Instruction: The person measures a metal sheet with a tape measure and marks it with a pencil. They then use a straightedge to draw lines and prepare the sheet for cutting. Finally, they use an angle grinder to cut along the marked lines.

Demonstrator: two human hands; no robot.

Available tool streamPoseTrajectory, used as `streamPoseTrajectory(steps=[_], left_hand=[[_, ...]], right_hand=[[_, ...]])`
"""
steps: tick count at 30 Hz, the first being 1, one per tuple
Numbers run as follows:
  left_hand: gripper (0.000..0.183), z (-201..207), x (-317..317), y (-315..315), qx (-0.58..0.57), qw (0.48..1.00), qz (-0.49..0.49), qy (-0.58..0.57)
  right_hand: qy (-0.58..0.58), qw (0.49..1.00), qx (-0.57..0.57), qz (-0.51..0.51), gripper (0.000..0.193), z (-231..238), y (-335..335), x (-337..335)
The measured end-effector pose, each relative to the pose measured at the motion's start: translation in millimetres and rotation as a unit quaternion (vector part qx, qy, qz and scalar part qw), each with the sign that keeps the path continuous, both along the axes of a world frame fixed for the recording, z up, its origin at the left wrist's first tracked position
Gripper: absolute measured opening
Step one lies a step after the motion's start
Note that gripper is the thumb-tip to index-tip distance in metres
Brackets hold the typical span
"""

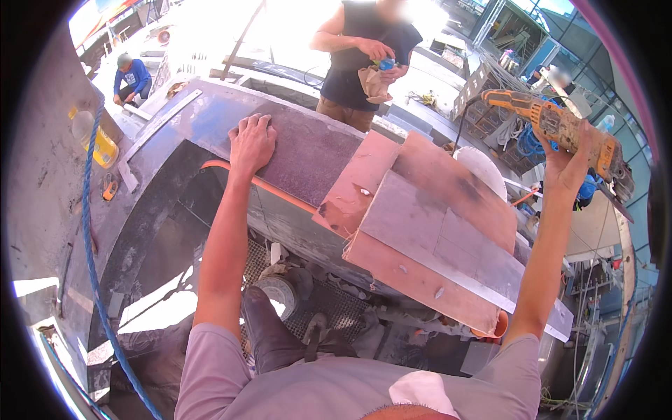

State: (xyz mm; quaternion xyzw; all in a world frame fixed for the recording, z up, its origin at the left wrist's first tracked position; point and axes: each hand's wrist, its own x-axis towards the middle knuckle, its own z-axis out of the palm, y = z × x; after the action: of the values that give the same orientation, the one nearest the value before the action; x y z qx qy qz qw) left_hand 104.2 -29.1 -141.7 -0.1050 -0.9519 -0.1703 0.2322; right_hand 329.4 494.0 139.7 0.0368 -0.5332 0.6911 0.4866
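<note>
My left hand [252, 145] rests palm down on the dark stone ledge [315, 140], its fingers spread and slightly bent, holding nothing. An orange hose or cable [283, 194] runs along the ledge's near edge beside that wrist. At the far right my right hand [565, 159] is raised, gripping an orange, dusty angle grinder [560, 126] from below. A disc [616, 203] shows at the grinder's lower right end, and its cord trails off to the left. Between my arms, reddish boards [448, 175] and a grey slab [427, 224] lie stacked on the ledge.
A blue rope [89, 210] hangs at left, near a metal square [161, 129], a tape measure [108, 186] and a yellow bottle [105, 147]. A bucket [278, 294] stands by my legs. Across the ledge a person [350, 77] holds a bottle and paper bag; another [133, 77] crouches farther left.
</note>
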Motion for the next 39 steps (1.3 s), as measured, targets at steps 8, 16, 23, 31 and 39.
streamPoseTrajectory(steps=[8,16,23,31,39], left_hand=[[0.046,-0.2,5.6,-19.9,-0.020,1.000,0.002,-0.010],[0.050,-2.9,-0.2,-22.1,-0.046,0.998,0.002,-0.039],[0.050,-8.4,-6.4,-16.4,-0.046,0.998,0.024,-0.024],[0.046,-5.0,-4.1,-22.8,-0.047,0.999,0.021,-0.014],[0.044,-2.1,-2.8,-22.7,-0.049,0.999,0.020,-0.015]], right_hand=[[0.019,0.999,-0.040,0.031,0.048,-26.5,-18.9,42.9],[0.021,0.998,-0.059,0.006,0.055,-35.3,-33.7,81.0],[0.050,0.996,-0.069,0.025,0.054,-48.7,-43.5,78.6],[0.137,0.975,-0.164,0.059,0.053,-24.9,-100.1,68.1],[0.253,0.964,-0.084,0.015,0.051,37.3,-101.8,17.7]])
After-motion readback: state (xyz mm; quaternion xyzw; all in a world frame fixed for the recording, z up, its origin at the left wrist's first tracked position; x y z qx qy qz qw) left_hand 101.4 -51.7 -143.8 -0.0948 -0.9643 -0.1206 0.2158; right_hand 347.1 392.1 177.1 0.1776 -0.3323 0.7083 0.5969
